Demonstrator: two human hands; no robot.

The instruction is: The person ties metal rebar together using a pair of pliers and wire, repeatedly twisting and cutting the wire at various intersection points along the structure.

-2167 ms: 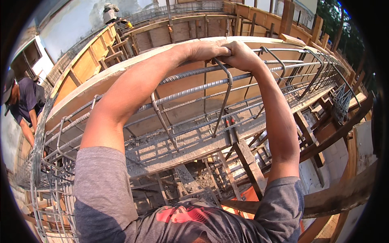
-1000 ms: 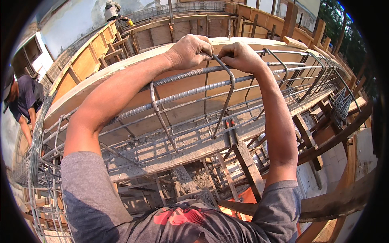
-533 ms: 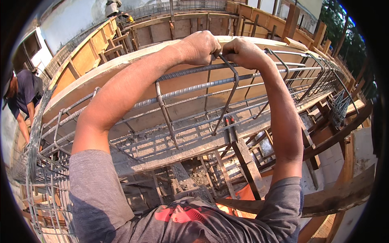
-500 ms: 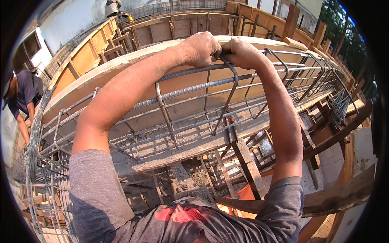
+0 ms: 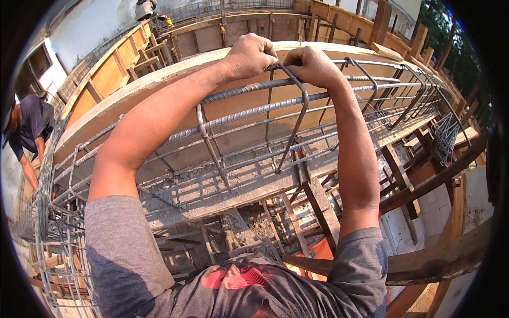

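Note:
A long cage of ribbed steel bars (image 5: 246, 112) lies across the view, ringed by bent steel stirrups (image 5: 304, 106). Both my arms stretch over it to the top corner of one stirrup. My left hand (image 5: 251, 55) is closed there, thumb and fingers pinched on the corner's left side. Just to the right, my right hand (image 5: 313, 64) has its fingers curled in and closed at the same corner. Whatever thin thing they may hold is too small to make out. Behind the cage runs a curved plywood form board (image 5: 185, 74) with a pale top edge.
Timber props (image 5: 321, 206) and gaps lie beneath the cage. A bundle of bent wire (image 5: 445, 139) hangs at the right, near a dark curved plank (image 5: 440, 259). Two red-tipped dark rods (image 5: 300, 155) stick up below the cage. At far left another person (image 5: 33, 124) bends over rebar.
My hands were pressed close together as fists over the stirrup corner. They have drawn a little apart and the fingers have loosened. The view has shifted slightly.

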